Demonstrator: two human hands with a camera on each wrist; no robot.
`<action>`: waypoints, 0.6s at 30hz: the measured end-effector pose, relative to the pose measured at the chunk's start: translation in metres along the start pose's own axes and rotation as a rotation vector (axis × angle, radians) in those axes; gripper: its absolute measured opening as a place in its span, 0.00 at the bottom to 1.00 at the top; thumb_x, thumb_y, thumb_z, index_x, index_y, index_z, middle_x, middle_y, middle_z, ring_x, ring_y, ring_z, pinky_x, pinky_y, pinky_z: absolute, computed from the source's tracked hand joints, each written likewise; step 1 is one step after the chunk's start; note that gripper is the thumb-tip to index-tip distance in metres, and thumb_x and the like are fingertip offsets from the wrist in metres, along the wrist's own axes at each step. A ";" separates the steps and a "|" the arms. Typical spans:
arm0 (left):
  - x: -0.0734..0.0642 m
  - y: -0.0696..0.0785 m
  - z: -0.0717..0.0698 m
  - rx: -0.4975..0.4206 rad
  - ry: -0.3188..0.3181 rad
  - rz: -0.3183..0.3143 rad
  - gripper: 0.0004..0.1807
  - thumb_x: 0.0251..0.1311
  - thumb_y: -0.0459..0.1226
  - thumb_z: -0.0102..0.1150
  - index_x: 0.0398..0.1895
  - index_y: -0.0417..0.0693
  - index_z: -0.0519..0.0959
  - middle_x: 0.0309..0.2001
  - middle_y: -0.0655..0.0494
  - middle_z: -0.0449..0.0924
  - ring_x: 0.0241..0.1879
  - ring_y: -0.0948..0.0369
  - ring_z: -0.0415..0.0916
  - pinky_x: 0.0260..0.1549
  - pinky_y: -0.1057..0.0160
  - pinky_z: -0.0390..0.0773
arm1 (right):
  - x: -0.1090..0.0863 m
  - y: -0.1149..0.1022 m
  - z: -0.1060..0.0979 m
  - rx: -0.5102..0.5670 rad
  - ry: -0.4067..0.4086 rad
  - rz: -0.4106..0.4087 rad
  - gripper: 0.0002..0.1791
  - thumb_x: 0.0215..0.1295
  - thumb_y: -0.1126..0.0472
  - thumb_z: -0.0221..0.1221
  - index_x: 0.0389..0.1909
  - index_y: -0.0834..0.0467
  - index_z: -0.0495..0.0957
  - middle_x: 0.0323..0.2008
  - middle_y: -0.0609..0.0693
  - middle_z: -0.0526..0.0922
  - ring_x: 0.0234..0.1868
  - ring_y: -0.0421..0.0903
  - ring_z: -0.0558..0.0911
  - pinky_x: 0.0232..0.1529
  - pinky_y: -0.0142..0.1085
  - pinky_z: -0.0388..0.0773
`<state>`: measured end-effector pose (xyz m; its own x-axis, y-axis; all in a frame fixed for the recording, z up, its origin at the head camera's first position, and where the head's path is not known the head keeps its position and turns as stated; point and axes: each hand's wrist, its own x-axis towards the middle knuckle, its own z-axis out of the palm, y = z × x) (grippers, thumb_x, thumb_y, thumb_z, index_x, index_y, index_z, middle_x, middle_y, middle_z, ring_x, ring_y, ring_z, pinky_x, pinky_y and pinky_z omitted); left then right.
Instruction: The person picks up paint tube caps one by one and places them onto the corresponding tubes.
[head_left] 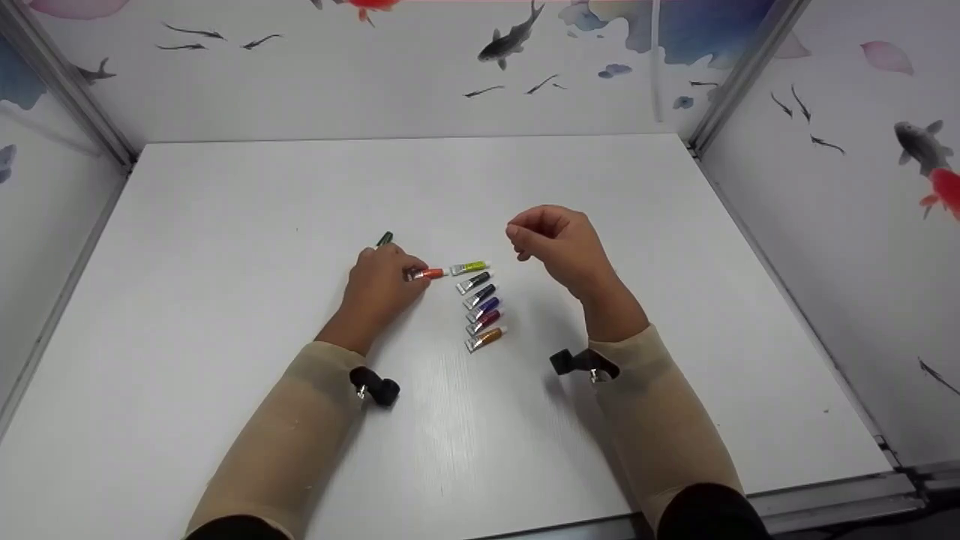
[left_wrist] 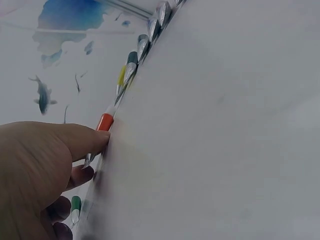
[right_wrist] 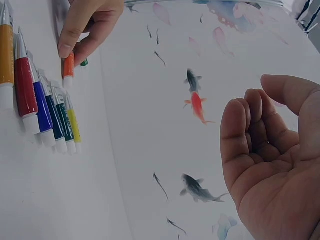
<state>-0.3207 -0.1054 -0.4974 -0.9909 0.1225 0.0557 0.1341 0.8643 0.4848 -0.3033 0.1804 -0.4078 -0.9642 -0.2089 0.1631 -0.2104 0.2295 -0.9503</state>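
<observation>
My left hand (head_left: pixel 383 281) pinches a small orange paint tube (head_left: pixel 433 274) between thumb and fingers, low at the tabletop. In the left wrist view the orange tube (left_wrist: pixel 104 122) shows its coloured end past the thumb. Just right of it begins a column of several paint tubes: yellow-green (head_left: pixel 469 267) farthest back, then dark ones, blue-violet (head_left: pixel 484 309), crimson (head_left: pixel 484 322) and ochre (head_left: pixel 486 339) nearest me. Beyond my left hand lies a green tube (head_left: pixel 385 238), partly hidden. My right hand (head_left: pixel 568 245) hovers right of the column, fingers loosely bent, holding nothing.
The tubes lie on a white tabletop (head_left: pixel 225 225). Panels printed with fish (head_left: pixel 510 41) stand along its back and sides, joined by metal posts (head_left: pixel 742 79). A black wrist mount (head_left: pixel 375 386) juts from the left sleeve, another (head_left: pixel 585 362) from the right.
</observation>
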 end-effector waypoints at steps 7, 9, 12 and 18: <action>0.000 0.000 -0.001 -0.016 -0.016 -0.019 0.14 0.66 0.47 0.72 0.54 0.63 0.91 0.48 0.54 0.82 0.49 0.51 0.73 0.46 0.52 0.74 | 0.000 0.000 0.000 0.003 -0.001 -0.007 0.08 0.73 0.57 0.68 0.45 0.57 0.87 0.38 0.52 0.87 0.39 0.49 0.85 0.44 0.36 0.88; 0.001 0.000 -0.001 -0.020 -0.018 -0.021 0.14 0.66 0.47 0.72 0.54 0.63 0.91 0.48 0.54 0.81 0.50 0.51 0.73 0.46 0.52 0.75 | -0.001 0.000 -0.001 0.000 0.001 -0.010 0.08 0.73 0.56 0.68 0.45 0.57 0.87 0.38 0.51 0.87 0.39 0.50 0.85 0.44 0.36 0.88; 0.001 0.001 -0.001 -0.022 -0.020 -0.023 0.14 0.66 0.48 0.72 0.54 0.62 0.91 0.48 0.54 0.81 0.50 0.50 0.74 0.47 0.51 0.75 | -0.001 -0.001 -0.001 0.000 0.001 -0.013 0.08 0.73 0.56 0.68 0.45 0.57 0.87 0.38 0.51 0.87 0.38 0.49 0.85 0.43 0.36 0.88; 0.000 0.001 0.000 -0.033 -0.017 -0.025 0.14 0.66 0.48 0.73 0.54 0.62 0.91 0.49 0.54 0.81 0.50 0.50 0.74 0.48 0.51 0.75 | -0.001 -0.002 -0.002 -0.001 0.003 -0.008 0.09 0.72 0.55 0.69 0.45 0.57 0.87 0.38 0.51 0.86 0.38 0.48 0.85 0.43 0.36 0.88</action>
<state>-0.3210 -0.1048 -0.4965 -0.9935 0.1100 0.0283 0.1088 0.8508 0.5141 -0.3020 0.1822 -0.4060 -0.9629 -0.2081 0.1718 -0.2187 0.2288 -0.9486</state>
